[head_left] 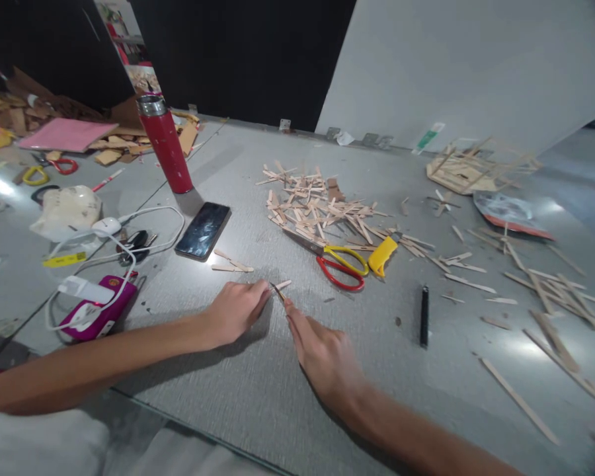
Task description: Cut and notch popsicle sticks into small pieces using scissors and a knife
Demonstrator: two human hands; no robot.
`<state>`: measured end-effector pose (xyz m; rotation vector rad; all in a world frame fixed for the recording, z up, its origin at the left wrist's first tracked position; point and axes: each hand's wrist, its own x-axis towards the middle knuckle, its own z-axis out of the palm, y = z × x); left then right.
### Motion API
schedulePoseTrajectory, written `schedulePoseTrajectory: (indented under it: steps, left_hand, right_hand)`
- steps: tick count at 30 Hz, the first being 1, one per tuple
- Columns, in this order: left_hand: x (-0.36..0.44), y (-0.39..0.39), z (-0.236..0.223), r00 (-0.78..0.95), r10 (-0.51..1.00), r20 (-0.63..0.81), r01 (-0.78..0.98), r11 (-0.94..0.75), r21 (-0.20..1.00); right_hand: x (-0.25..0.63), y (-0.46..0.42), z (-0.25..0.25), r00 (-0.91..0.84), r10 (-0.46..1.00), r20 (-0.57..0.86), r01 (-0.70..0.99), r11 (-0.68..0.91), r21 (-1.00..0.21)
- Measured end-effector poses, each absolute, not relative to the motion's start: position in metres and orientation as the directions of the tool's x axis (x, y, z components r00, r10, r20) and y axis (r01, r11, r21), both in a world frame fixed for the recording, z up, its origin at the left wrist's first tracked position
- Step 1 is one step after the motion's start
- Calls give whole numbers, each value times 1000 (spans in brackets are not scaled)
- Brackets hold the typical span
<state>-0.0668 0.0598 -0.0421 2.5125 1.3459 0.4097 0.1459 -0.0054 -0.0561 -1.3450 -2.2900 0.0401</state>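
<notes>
My left hand (238, 309) is closed, its fingertips pinching a short wooden stick (284, 284) low over the table. My right hand (324, 354) grips a slim craft knife (279, 292), whose dark tip meets the stick beside my left fingertips. Most of the knife's handle is hidden in my fingers. A few cut stick pieces (234, 264) lie just beyond my left hand. Scissors (344, 264) with one red and one yellow loop rest past my right hand, next to a yellow cutter (383, 255).
A heap of wooden sticks (322, 208) spreads behind the scissors. A phone (203, 231), a red bottle (166, 145) and a purple power bank (102, 307) with white cables stand or lie left. To the right are a black rod (424, 316), loose sticks and a stick frame (469, 168).
</notes>
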Motion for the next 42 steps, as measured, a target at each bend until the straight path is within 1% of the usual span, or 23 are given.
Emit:
schedulePoseTrajectory:
  steps: [4,6,11,15,20,22,24,26,31,37,42]
  left_hand:
    - [-67,59,-42,515,849,120,774,-520,362]
    - [-67,59,-42,507,854,118,776,-512,368]
    - [-66,58,-43,495,862,105,776,-493,393]
    - [-67,61,-40,508,858,83,760,-491,426]
    - [-74,65,-28,541,839,62,704,-492,512]
    - [-76,65,-26,542,836,88,663,-489,567]
    - [-77,65,-26,532,836,136,641,-503,580]
    - [-76,63,-30,521,836,172,649,-519,557]
    - [-70,58,-41,513,835,199,678,-536,503]
    - [-70,57,-47,531,820,213,698,-566,439]
    - [-70,56,-47,546,811,210,711,-581,396]
  right_hand:
    - [148,-8,-52,-388,853,350,787,504,-355]
    - [149,-10,-50,-396,851,345,774,512,-373]
    - [151,-17,-55,-404,840,362,761,528,-377]
    - [150,-15,-57,-387,824,415,765,538,-354]
    - [148,-9,-48,-352,810,468,778,532,-336]
    - [148,-9,-43,-339,816,469,775,525,-352]
    - [147,-9,-41,-331,820,467,775,519,-361]
    - [146,-11,-40,-325,817,476,779,517,-355]
    - [144,-14,-39,-310,804,507,797,511,-323]
    - [143,-15,-41,-308,823,478,803,494,-334]
    - [144,-17,-47,-314,821,476,816,490,-307]
